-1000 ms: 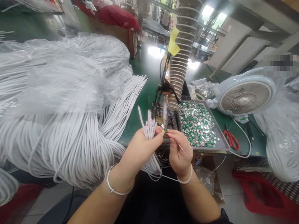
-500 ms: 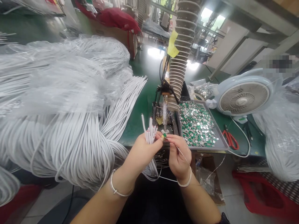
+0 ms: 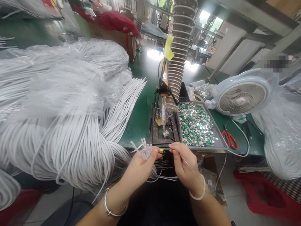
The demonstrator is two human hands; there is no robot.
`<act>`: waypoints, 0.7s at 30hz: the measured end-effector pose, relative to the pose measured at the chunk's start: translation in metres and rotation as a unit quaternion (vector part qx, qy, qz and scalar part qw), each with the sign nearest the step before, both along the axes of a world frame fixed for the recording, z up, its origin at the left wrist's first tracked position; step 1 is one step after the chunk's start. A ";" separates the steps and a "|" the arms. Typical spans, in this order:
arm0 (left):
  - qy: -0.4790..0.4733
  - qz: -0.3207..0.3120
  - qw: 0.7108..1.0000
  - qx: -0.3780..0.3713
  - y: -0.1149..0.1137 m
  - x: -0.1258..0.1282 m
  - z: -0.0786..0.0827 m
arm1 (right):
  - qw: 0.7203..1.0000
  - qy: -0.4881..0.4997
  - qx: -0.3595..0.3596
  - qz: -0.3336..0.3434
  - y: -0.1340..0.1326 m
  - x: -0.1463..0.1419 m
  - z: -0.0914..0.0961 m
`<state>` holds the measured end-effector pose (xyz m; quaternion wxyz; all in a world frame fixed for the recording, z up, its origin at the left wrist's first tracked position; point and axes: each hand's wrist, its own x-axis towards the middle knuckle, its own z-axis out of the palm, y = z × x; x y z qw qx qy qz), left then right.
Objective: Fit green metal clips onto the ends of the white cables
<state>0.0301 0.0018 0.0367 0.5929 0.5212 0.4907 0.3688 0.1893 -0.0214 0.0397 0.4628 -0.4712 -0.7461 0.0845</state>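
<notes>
Along the green tabletop, the left hand was closed around a bunch of white cable ends, while the right hand pinched a thin wire near a grey metal tray of green-and-silver pieces.

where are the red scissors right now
In the head view, the red-handled scissors lie at right on the green bench, just right of the metal tray and below the white desk fan.
</notes>
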 end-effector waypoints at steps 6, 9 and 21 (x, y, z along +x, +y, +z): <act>-0.009 -0.070 0.998 -0.007 -0.002 -0.008 -0.007 | 0.990 -0.063 -0.034 -0.126 0.015 0.039 0.012; -0.085 -0.099 0.991 -0.024 -0.003 -0.007 -0.018 | 0.973 -0.115 -0.076 -0.183 0.035 0.056 0.015; -0.171 -0.060 0.983 -0.005 -0.004 -0.004 -0.036 | 0.919 -0.265 -0.200 -0.213 0.061 0.061 0.020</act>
